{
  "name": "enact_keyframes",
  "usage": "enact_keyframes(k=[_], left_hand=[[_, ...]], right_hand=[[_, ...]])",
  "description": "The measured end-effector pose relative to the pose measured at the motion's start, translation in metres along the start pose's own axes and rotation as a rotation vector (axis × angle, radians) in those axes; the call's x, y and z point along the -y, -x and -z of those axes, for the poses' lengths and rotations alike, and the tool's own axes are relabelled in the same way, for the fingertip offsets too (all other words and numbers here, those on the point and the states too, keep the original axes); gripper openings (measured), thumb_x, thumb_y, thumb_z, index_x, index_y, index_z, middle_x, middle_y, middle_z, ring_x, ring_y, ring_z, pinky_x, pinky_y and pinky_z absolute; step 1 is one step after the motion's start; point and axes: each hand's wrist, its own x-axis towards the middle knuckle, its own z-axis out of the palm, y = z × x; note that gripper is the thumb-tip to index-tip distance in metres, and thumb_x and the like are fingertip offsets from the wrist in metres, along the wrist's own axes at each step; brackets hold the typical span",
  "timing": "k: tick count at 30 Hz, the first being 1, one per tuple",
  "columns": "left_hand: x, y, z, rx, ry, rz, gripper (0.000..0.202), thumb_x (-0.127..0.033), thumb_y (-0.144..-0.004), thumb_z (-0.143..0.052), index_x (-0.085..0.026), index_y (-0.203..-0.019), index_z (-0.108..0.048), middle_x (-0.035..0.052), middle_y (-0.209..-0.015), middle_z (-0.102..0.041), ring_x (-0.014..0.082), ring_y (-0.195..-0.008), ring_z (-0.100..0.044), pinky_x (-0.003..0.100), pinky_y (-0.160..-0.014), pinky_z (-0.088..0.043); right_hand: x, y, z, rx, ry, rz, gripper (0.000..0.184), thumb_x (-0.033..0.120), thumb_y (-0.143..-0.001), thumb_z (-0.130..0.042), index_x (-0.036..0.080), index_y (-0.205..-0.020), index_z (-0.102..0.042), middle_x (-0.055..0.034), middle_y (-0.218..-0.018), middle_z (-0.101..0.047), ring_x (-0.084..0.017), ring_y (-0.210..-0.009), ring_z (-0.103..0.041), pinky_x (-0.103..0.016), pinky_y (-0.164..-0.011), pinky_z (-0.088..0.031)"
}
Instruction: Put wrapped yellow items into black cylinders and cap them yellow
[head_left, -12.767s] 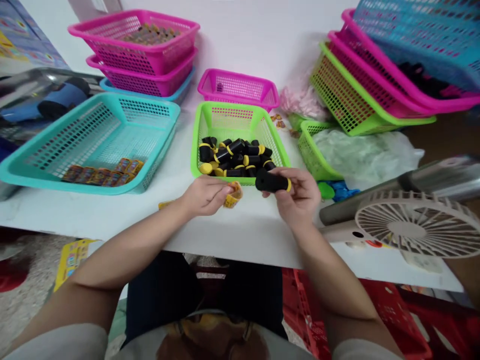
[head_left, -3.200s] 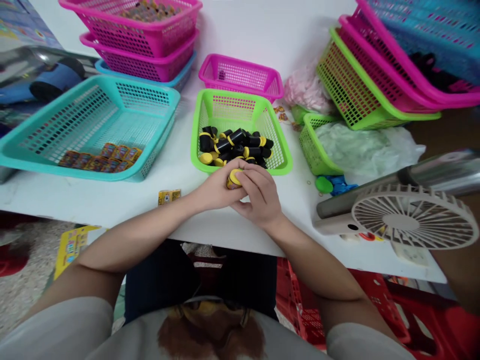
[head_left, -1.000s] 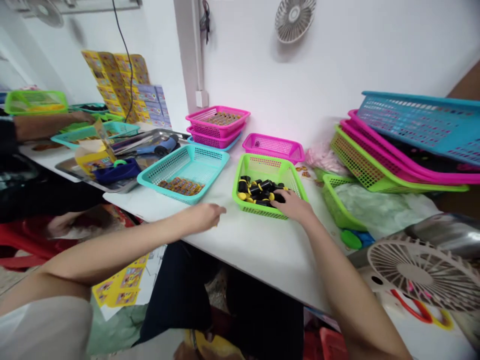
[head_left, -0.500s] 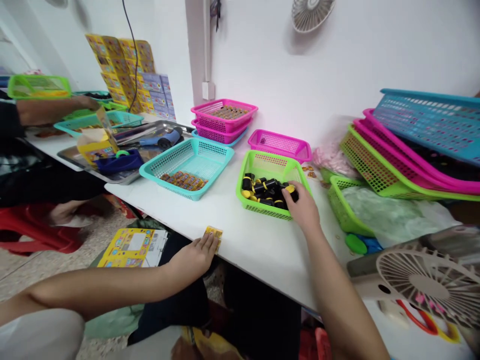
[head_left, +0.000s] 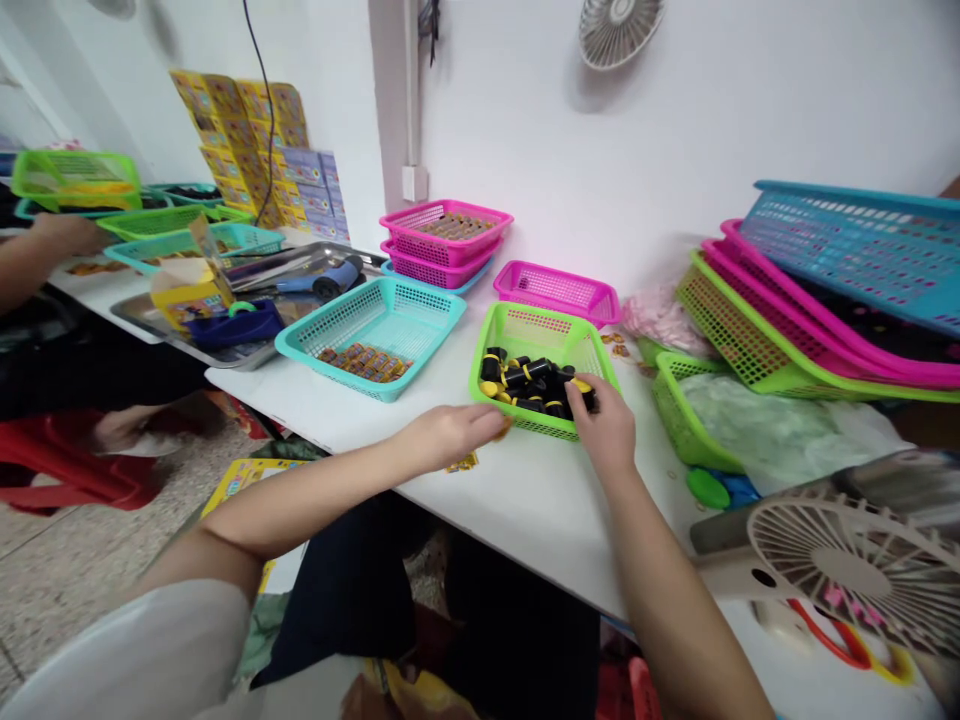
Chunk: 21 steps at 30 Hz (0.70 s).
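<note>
My left hand (head_left: 450, 436) is closed in a pinch over the white table, just in front of the green basket (head_left: 491, 412). Between its fingertips is a small orange-yellow piece (head_left: 504, 428), perhaps a label. Below that hand a yellow printed strip (head_left: 463, 463) lies on the table. At the basket's near right corner, my right hand (head_left: 606, 425) has its fingers closed on a small black canister with a yellow lid (head_left: 581, 385). Several more black canisters (head_left: 534, 370) with yellow lids lie jumbled beside it in the basket.
A turquoise basket (head_left: 442, 318) with rows of wrapped canisters (head_left: 365, 362) stands left. Pink baskets (head_left: 559, 288) are behind. Stacked baskets (head_left: 847, 240) and a fan (head_left: 855, 570) crowd the right. Another person's hand (head_left: 71, 232) works at far left beyond the metal tray (head_left: 259, 352).
My left hand has lifted off the yellow strip at the table edge and moved right to the basket with a small piece. My right hand stays on the canister. The other person's hand moved left.
</note>
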Motion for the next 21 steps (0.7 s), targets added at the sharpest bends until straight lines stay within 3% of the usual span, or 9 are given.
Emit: enact_keyframes(k=[3,6,10,13,15,18,21], left_hand=[[0.006,-0.050,-0.015,-0.312,0.222,-0.027,0.024,-0.034,-0.107,-0.052,-0.017,-0.105,-0.069,0.0046,-0.094,-0.078,0.0109,-0.078,-0.073,0.018,-0.069,-0.055],[0.013,-0.087,-0.036,-0.562,0.397,0.010,0.031,-0.045,-0.104,-0.059,-0.017,-0.108,-0.072,0.0044,-0.091,-0.080,0.0101,-0.068,-0.072,0.018,-0.064,-0.055],[0.018,-0.090,-0.062,-0.537,0.373,0.039,0.045,-0.051,-0.107,-0.049,-0.017,-0.085,-0.070,0.0009,-0.068,-0.075,0.0094,-0.054,-0.067,0.019,-0.054,-0.048],[0.020,-0.073,-0.067,-0.490,0.283,-0.080,0.055,-0.048,-0.110,-0.042,-0.018,-0.069,-0.062,-0.0004,-0.055,-0.065,0.0097,-0.049,-0.060,0.021,-0.053,-0.041],[0.021,-0.067,-0.064,-0.492,0.225,-0.156,0.058,-0.044,-0.112,-0.036,-0.018,-0.064,-0.058,0.0008,-0.053,-0.062,0.0111,-0.050,-0.058,0.025,-0.056,-0.039],[0.023,-0.066,-0.059,-0.503,0.116,-0.230,0.057,-0.039,-0.113,-0.031,-0.018,-0.072,-0.063,0.0031,-0.063,-0.068,0.0132,-0.057,-0.060,0.031,-0.061,-0.037],[0.026,-0.068,-0.058,-0.476,0.061,-0.252,0.055,-0.040,-0.113,-0.030,-0.018,-0.080,-0.067,0.0033,-0.073,-0.074,0.0142,-0.063,-0.063,0.033,-0.066,-0.037]], right_hand=[[-0.003,0.001,-0.004,-0.035,0.000,0.043,0.054,0.065,-0.099,-0.047,0.020,-0.112,-0.074,-0.0135,-0.114,-0.080,-0.026,-0.103,-0.075,-0.040,-0.094,-0.058],[-0.003,0.002,-0.004,-0.028,-0.007,0.058,0.055,0.065,-0.099,-0.047,0.020,-0.113,-0.074,-0.0138,-0.114,-0.080,-0.026,-0.103,-0.075,-0.040,-0.093,-0.058],[-0.003,0.002,-0.002,0.011,-0.039,-0.064,0.058,0.073,-0.094,-0.050,0.021,-0.108,-0.074,-0.0112,-0.102,-0.080,-0.024,-0.086,-0.073,-0.039,-0.084,-0.057],[-0.003,0.001,0.000,-0.016,-0.135,-0.244,0.059,0.079,-0.080,-0.065,0.022,-0.097,-0.068,-0.0031,-0.080,-0.074,-0.018,-0.064,-0.063,-0.034,-0.066,-0.051],[-0.001,-0.001,0.002,-0.103,-0.327,-0.292,0.058,0.076,-0.071,-0.077,0.024,-0.088,-0.060,0.0020,-0.075,-0.069,-0.014,-0.060,-0.058,-0.029,-0.060,-0.047],[0.007,-0.008,0.010,-0.201,-0.753,-0.343,0.057,0.069,-0.069,-0.083,0.026,-0.081,-0.048,0.0054,-0.076,-0.068,-0.009,-0.057,-0.055,-0.022,-0.050,-0.042],[0.023,-0.010,0.020,-0.113,-1.087,-0.361,0.054,0.063,-0.072,-0.085,0.027,-0.082,-0.048,0.0064,-0.084,-0.070,-0.006,-0.051,-0.053,-0.019,-0.041,-0.039]])
